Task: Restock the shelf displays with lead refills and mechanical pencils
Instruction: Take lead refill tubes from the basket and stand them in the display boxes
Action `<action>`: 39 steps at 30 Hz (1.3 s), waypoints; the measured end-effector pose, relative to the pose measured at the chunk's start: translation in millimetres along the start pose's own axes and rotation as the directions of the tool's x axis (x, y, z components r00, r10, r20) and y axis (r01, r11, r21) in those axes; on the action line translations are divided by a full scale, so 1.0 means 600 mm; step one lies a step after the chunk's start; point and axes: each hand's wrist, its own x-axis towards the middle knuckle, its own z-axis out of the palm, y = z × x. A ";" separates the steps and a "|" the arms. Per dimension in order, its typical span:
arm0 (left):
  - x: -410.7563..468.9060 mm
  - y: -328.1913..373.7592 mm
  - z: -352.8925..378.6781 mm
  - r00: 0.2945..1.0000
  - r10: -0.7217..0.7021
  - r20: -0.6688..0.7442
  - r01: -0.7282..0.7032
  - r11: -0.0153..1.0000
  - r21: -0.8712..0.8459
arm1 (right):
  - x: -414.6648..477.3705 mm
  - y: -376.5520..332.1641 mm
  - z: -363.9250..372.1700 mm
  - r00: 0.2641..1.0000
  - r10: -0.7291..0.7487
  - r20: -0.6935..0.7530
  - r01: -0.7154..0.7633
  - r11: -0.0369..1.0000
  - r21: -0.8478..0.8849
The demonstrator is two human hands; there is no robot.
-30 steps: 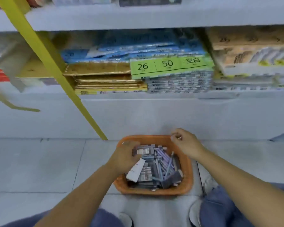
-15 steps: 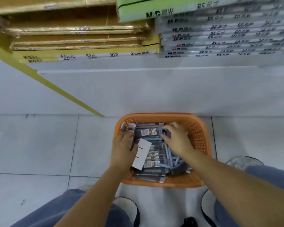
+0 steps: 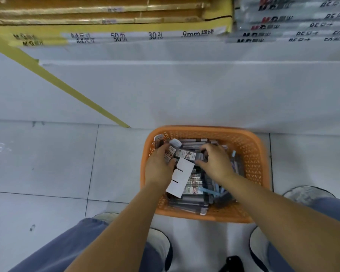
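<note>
Inside the orange basket (image 3: 250, 154), left hand (image 3: 158, 166) grips a refill pack (image 3: 168, 154) and white card (image 3: 180, 176); right hand (image 3: 215, 163) pinches a labelled refill case (image 3: 185, 154)

Grey lead refill cases (image 3: 192, 190) with white-and-red labels lie heaped flat in the orange basket (image 3: 251, 154), most of them side by side. One labelled case (image 3: 185, 154) lies crosswise above the heap, its right end pinched by the right hand (image 3: 216, 163). The left hand (image 3: 159, 167) grips a small bundle (image 3: 168, 154) of further cases, with a white slotted card (image 3: 180, 177) just beside its thumb. Blue mechanical pencils (image 3: 212, 191) lie slantwise near the basket's right side.
</note>
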 end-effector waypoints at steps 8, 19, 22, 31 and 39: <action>0.022 0.003 0.009 0.995 0.003 0.096 0.002 0.999 -0.049 | 0.001 0.021 -0.020 0.975 0.138 0.176 -0.173 0.963 0.205; 0.025 0.022 -0.028 0.989 0.066 0.135 -0.036 0.976 -0.216 | -0.040 0.020 -0.124 0.986 0.150 0.074 -0.167 0.866 0.472; 0.010 0.036 -0.058 0.973 0.155 0.169 -0.076 0.914 -0.399 | -0.048 -0.007 -0.161 0.987 0.082 0.138 -0.143 0.842 0.520; -0.052 0.030 -0.093 0.859 0.185 0.477 0.104 0.849 -0.517 | -0.062 -0.108 -0.148 0.936 -0.103 0.336 -0.054 0.902 0.429; -0.075 -0.057 -0.109 0.918 0.018 0.396 0.244 0.761 -0.601 | -0.047 -0.081 -0.076 0.968 -0.035 0.248 -0.075 0.904 0.420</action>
